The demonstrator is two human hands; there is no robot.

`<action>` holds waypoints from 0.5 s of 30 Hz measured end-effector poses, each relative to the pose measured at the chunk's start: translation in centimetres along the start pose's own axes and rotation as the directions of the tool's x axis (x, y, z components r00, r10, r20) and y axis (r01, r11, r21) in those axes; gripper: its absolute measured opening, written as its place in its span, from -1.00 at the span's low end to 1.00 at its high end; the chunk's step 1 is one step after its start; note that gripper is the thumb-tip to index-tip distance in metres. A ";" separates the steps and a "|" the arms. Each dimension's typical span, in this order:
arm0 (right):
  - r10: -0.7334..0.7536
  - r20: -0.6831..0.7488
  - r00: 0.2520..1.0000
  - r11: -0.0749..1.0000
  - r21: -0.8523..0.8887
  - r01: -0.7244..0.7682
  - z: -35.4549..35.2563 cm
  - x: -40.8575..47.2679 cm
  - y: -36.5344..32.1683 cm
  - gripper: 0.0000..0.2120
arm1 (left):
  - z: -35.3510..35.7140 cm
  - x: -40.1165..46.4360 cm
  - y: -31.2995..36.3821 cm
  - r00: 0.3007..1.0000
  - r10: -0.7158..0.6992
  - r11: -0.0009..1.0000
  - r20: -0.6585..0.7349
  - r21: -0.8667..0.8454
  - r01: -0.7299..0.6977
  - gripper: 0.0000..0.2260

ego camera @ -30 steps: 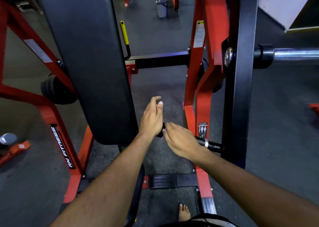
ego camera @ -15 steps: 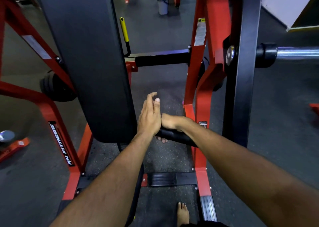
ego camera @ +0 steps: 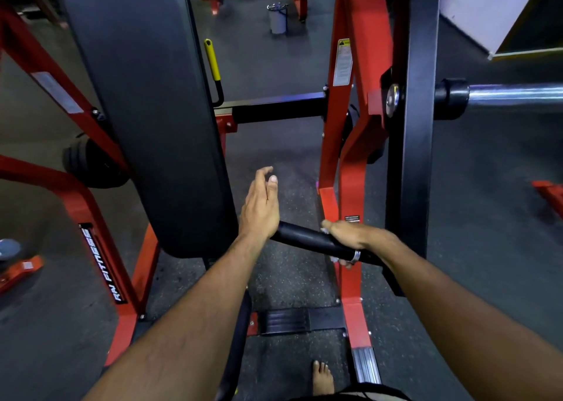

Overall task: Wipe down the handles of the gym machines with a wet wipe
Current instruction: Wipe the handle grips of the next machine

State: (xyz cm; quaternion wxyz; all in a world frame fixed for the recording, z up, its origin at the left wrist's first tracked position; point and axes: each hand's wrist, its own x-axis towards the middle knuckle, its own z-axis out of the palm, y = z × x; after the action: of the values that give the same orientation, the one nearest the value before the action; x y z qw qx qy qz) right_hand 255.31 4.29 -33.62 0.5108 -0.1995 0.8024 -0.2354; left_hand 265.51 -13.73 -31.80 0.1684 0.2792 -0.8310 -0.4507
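While the right hand point(ego camera: 347, 237) curled its fingers around the black handle point(ego camera: 307, 238), wipe barely visible, the loose-fingered left hand point(ego camera: 260, 205) steadied its free end; full-length strokes seemed advisable.

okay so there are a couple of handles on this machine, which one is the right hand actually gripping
The black horizontal handle low in the middle: the right hand curls round it near its metal ring. The yellow-tipped lever beside the back pad stands untouched.

black cylindrical handle point(ego camera: 307, 238), slanting, wet wipe point(ego camera: 334, 259) barely visible beneath
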 end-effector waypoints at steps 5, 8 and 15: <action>0.087 0.145 0.986 0.996 0.024 -0.091 0.7 1.2 -3.2 -0.20 | 0.0 0.1 -0.2 1.000 0.006 0.999 0.003 -0.035 -0.006 -0.51; 0.055 0.148 0.987 0.997 0.042 -0.062 2.1 2.6 -6.4 -0.15 | 0.0 0.2 -0.2 1.000 0.005 0.999 -0.003 -0.051 -0.005 -0.51; -0.237 0.169 0.957 0.954 0.225 0.197 3.1 3.7 -10.9 -0.46 | 0.0 0.2 -0.2 0.999 -0.016 0.995 -0.039 -0.099 0.013 -0.48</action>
State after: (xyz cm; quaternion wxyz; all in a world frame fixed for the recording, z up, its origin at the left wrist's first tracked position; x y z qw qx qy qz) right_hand 257.53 -7.11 -31.11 0.5755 -0.2547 0.6931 -0.3515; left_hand 265.42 -13.96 -31.93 0.1950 0.2855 -0.8022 -0.4867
